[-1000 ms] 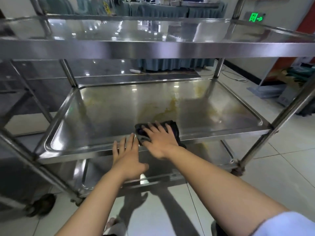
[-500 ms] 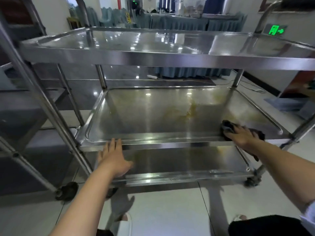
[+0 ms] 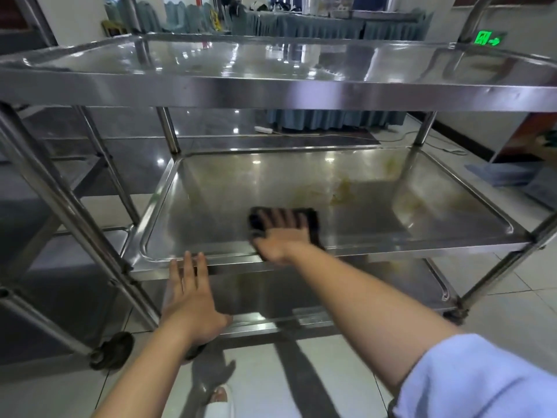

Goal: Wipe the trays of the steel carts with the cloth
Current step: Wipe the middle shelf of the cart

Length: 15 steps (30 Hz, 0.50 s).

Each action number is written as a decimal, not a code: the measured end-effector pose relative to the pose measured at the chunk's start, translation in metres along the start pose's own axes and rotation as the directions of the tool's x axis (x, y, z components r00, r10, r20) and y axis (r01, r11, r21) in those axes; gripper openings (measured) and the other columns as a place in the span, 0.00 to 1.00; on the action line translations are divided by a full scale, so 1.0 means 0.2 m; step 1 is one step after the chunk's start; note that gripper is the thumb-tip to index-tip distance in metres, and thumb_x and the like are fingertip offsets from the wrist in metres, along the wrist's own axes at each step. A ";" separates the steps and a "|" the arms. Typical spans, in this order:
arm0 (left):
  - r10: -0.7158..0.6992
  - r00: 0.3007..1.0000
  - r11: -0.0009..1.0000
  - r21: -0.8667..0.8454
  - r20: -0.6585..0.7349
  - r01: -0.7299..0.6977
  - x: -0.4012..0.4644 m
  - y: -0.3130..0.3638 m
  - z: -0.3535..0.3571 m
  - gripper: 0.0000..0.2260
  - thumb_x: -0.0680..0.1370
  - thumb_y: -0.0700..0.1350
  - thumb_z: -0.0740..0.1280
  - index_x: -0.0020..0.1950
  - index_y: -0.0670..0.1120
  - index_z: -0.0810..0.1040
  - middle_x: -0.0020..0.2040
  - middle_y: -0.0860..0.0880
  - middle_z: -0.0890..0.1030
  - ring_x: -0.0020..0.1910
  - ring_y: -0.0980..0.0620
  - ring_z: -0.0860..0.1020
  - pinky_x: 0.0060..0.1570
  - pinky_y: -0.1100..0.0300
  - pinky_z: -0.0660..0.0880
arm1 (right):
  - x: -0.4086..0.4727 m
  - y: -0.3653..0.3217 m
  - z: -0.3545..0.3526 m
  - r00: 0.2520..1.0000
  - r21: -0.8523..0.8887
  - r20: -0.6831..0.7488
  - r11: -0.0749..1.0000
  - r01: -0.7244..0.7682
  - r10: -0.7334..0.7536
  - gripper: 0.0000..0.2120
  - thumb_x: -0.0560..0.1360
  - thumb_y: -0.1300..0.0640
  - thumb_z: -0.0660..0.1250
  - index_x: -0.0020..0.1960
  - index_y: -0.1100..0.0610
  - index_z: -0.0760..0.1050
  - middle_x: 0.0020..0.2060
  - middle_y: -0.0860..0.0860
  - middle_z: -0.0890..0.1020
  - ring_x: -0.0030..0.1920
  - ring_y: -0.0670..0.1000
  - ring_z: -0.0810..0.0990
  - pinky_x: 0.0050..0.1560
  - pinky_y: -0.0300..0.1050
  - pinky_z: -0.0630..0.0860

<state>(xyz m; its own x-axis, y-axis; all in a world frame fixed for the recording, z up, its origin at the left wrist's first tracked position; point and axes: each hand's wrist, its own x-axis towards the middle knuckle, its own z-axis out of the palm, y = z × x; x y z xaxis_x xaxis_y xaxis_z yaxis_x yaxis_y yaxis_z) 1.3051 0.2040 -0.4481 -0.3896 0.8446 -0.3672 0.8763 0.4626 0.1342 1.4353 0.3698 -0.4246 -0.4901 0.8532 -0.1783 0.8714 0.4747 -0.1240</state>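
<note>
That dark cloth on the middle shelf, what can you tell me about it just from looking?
The cloth is dark, nearly black, and looks like a soft rag folded into a rough rectangle. It lies flat on the cart's middle tray, near the front edge, about midway along it. The right hand presses on it with fingers spread, covering much of it. Yellowish stains lie on the steel just beyond and to its right, not touching it. It is motion-blurred, so weave and dampness cannot be told.
</note>
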 end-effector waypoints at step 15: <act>0.012 0.999 0.985 -0.174 0.040 -0.005 -0.07 0.04 -0.05 0.52 0.76 0.56 0.69 0.77 0.50 0.26 0.70 0.52 0.19 0.72 0.45 0.22 0.77 0.40 0.45 | -0.20 0.50 -0.08 0.980 -0.038 0.014 0.980 0.198 -0.197 0.36 0.72 0.30 0.45 0.78 0.35 0.44 0.81 0.42 0.49 0.80 0.46 0.44 0.77 0.50 0.43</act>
<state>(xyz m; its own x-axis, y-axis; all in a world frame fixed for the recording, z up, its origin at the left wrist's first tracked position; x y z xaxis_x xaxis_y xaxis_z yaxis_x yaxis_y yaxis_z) 1.3137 0.1989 -0.4329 -0.3677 0.8387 -0.4018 0.8156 0.4984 0.2939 1.5424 0.3871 -0.4134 -0.6526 0.7399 -0.1636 0.7576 0.6417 -0.1197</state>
